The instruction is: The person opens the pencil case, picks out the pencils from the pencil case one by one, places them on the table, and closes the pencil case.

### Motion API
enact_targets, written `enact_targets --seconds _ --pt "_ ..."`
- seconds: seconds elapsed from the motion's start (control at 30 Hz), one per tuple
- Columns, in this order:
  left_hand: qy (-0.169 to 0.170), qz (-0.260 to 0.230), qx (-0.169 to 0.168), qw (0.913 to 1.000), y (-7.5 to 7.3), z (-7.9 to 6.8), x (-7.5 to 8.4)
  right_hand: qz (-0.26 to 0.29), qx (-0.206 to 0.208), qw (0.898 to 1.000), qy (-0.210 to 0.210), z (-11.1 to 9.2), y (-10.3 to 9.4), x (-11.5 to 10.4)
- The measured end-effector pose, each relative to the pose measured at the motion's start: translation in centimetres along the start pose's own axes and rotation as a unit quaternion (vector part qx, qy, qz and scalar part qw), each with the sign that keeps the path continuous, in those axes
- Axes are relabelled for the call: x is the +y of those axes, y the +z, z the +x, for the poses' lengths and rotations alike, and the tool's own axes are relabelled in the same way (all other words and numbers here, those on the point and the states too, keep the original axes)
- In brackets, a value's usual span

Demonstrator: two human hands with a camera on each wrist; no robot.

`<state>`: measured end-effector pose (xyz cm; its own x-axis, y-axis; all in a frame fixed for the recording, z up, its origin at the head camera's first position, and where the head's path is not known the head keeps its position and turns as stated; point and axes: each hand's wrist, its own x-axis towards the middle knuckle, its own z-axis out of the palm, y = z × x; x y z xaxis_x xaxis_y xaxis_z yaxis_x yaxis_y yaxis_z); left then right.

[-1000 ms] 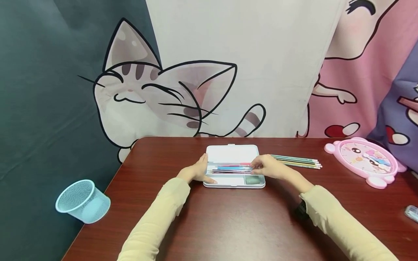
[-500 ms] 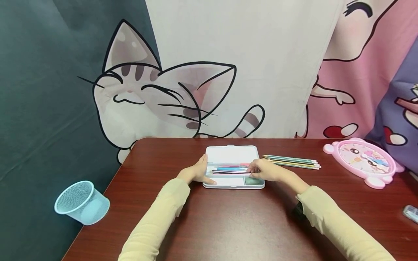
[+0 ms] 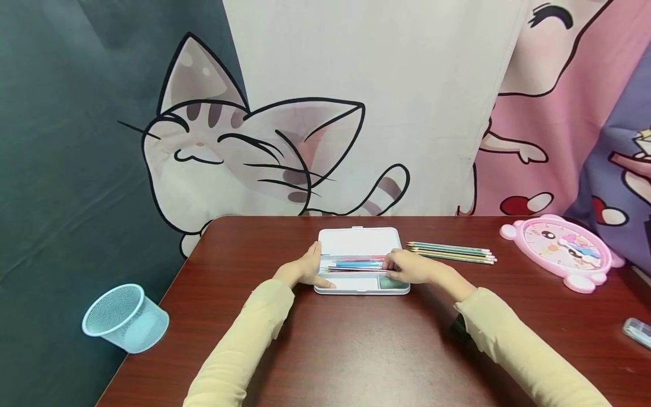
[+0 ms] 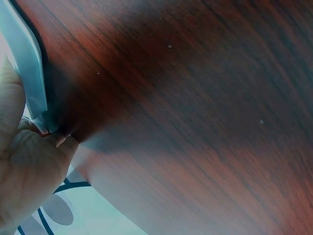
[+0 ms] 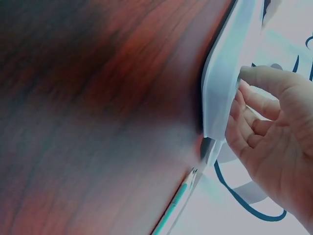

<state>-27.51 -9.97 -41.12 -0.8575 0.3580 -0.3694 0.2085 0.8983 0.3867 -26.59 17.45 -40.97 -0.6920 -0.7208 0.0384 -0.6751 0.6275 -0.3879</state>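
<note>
A white pencil case lies with its lid raised toward the back of the table. Several slim pens, blue, red and dark, lie lengthwise inside. My left hand grips the case's left end, the thumb over the front rim and the fingers along the side. In the left wrist view that hand is at the case's edge. Over the right end, my right hand pinches the pens' ends with bent fingers. In the right wrist view, the case wall hides the pens beside the curled hand.
Several pencils lie just right of the case. Farther right are a pink animal-shaped clock and a small clear-and-grey object at the frame's edge. A light blue mesh basket lies tilted at the table's left edge.
My right hand has moved slightly left and down over the case's right end, uncovering the tips of the pencils beside it. My left hand has stayed on the case.
</note>
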Motion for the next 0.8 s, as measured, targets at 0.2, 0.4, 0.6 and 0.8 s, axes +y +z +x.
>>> enact_targets --seconds 0.2,0.4,0.6,0.8 --pt "-0.001 -0.008 0.002 1.0000 0.0 -0.1 0.0 0.002 -0.013 1.000 -0.004 -0.1 0.1 -0.1" --pt "0.004 -0.006 0.001 1.0000 0.0 0.0 0.0 0.053 0.036 0.998 0.023 -0.6 0.6 0.2" --pt "0.004 -0.004 0.002 1.0000 0.1 0.1 -0.2 0.130 0.093 0.985 0.071 -0.8 0.7 0.5" --pt "0.000 -0.014 0.007 0.9999 0.2 0.2 -0.3 0.179 0.127 0.972 0.083 -1.2 0.2 0.7"
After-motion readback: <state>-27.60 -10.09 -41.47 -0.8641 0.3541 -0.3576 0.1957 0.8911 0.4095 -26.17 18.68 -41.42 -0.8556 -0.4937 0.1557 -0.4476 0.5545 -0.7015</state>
